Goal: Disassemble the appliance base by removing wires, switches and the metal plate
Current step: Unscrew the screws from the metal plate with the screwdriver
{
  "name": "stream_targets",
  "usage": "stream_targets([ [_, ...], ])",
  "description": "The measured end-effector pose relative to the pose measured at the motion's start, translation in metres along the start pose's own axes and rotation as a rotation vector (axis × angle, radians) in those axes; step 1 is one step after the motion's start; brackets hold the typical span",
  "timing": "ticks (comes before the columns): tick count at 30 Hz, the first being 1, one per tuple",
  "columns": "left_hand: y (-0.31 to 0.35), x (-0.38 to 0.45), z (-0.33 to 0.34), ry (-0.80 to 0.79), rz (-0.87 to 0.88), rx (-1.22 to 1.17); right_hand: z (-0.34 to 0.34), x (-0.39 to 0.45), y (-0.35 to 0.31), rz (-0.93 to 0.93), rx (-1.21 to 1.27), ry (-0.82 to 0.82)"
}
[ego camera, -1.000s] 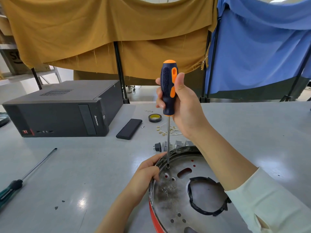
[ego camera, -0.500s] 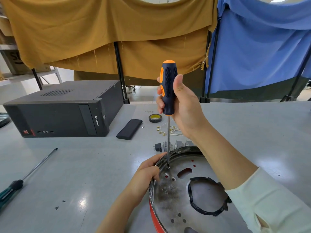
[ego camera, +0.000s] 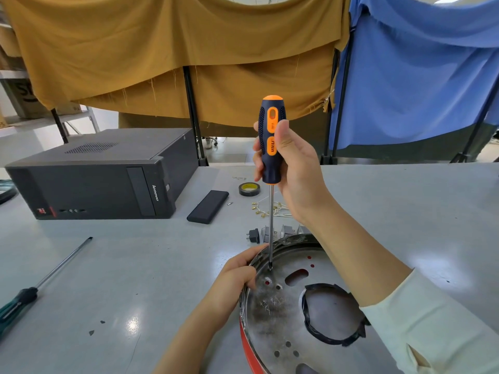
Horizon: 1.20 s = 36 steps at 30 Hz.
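Rotated a little in the right hand [ego camera: 294, 168], the screwdriver [ego camera: 270, 147] stands upright on the metal plate [ego camera: 291, 314]; left hand [ego camera: 237, 279] fingers grip its rim.

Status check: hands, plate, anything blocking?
Right hand grips screwdriver, upright, tip on metal plate near far rim. Left hand holds the plate's left rim. Nothing in the way.

The screwdriver [ego camera: 270, 141] had a dark blue handle with orange patches and cap. The metal plate [ego camera: 286, 327] was silver, with a red rim [ego camera: 244, 344] below it. The curtains were mustard yellow [ego camera: 172, 49] and blue [ego camera: 421, 71]. The computer case [ego camera: 102, 176] was dark grey.
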State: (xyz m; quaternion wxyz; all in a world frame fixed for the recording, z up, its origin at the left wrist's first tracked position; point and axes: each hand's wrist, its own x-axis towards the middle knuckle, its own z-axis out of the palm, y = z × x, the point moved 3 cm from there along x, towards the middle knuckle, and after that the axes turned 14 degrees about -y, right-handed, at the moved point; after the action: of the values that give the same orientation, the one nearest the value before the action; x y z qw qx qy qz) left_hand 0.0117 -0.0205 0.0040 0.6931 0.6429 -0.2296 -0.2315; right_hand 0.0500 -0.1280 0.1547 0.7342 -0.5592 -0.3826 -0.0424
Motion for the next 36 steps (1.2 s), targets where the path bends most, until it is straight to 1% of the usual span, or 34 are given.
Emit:
stream_targets([
  [4,0.001,-0.001,0.000,-0.003,0.004,0.014,0.004,0.000,-0.002,-0.026,0.071,-0.049],
  [9,0.002,-0.001,0.001,-0.003,0.005,0.021,0.001,-0.001,-0.001,-0.100,-0.031,0.038],
  [14,0.001,-0.001,0.000,0.006,0.001,0.028,-0.003,0.001,0.001,-0.023,-0.043,0.006],
  [19,-0.002,0.000,-0.002,0.016,-0.015,0.023,0.002,0.003,0.001,-0.047,0.035,-0.039],
  [24,-0.001,0.000,-0.002,0.014,-0.010,0.031,-0.001,0.002,-0.001,-0.106,-0.026,0.034],
  [27,-0.001,0.000,-0.002,0.009,-0.010,0.038,-0.003,0.001,-0.001,-0.071,-0.025,0.032],
  [31,-0.001,0.000,-0.001,0.001,-0.002,0.041,-0.006,0.002,0.001,0.000,0.047,-0.001],
  [34,-0.001,0.000,-0.002,0.000,0.006,0.037,-0.003,0.003,-0.002,0.001,0.119,-0.039],
  [36,-0.001,0.001,-0.002,-0.004,0.012,0.036,-0.002,0.003,-0.003,0.003,0.095,-0.024],
])
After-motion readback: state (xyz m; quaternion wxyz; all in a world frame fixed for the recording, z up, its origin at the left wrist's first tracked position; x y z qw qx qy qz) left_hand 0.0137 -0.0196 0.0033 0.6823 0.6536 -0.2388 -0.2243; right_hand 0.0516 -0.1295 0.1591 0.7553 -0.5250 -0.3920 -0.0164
